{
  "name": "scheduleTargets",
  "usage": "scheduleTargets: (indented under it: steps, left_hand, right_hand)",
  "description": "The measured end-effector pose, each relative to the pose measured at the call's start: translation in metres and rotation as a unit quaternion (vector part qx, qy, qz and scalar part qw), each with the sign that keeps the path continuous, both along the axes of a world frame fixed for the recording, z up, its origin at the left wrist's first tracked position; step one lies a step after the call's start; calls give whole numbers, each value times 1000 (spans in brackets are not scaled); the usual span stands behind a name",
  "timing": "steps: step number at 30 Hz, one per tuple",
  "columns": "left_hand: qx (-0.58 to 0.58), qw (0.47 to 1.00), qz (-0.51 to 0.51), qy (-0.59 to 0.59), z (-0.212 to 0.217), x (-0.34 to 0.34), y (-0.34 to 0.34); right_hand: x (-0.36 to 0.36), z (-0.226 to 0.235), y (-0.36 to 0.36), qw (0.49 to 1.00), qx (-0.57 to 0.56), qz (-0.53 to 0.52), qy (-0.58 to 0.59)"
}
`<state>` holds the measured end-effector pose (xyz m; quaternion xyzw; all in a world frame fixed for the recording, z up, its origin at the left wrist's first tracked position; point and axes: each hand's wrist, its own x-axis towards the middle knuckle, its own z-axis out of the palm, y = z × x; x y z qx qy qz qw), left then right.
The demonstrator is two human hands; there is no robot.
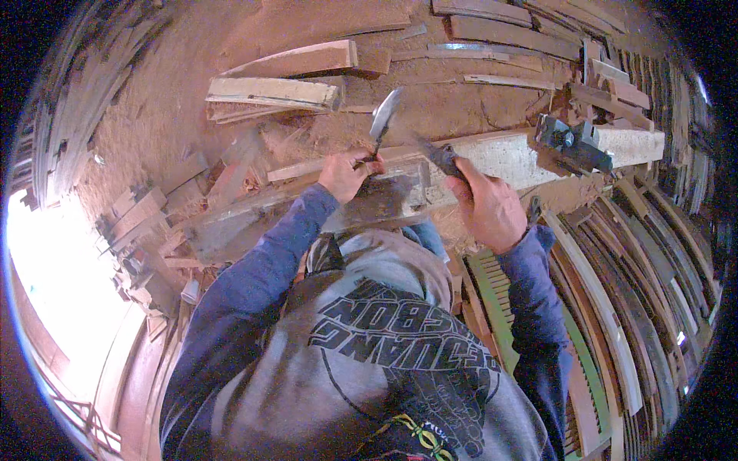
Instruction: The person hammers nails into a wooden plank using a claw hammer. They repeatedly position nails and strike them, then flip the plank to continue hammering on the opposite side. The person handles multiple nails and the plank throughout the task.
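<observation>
The shiny blade (383, 117) is near the upper centre of the frame, tip toward the top edge. The left hand (343, 177) has its fingers closed in a pinch on the thin lower end; so small a hold could let the blade twist or slip if knocked. The right hand (492, 207), right of centre, has its fingers wrapped around a dark tool (442, 157). These 2 pieces are apart, but a stray stroke toward the left could cut the pinching fingers. Beyond, a black metal block (575, 143) sits on the pale beam (500, 157); a bump might shift it.
</observation>
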<state>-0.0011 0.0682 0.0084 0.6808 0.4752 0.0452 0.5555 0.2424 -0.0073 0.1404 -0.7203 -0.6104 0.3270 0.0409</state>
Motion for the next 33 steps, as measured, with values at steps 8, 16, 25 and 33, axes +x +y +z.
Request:
scheduleTargets:
  steps: [8, 16, 25, 33]
  left_hand:
    - [-19, 1000, -8, -4, -3, -3, 0]
    - [-5, 1000, -4, 16, -2, -4, -3]
    - [18, 999, -27, -21, -16, -7, -4]
    - [43, 996, -25, 77, 1, 7, 7]
  right_hand:
    - [-4, 4, 2, 999, -18, 27, 17]
    - [-9, 4, 7, 999, 42, -16, 3]
    - [-5, -6, -6, 999, -41, 29, 3]
    - [-20, -62, -35, 975, 37, -191, 110]
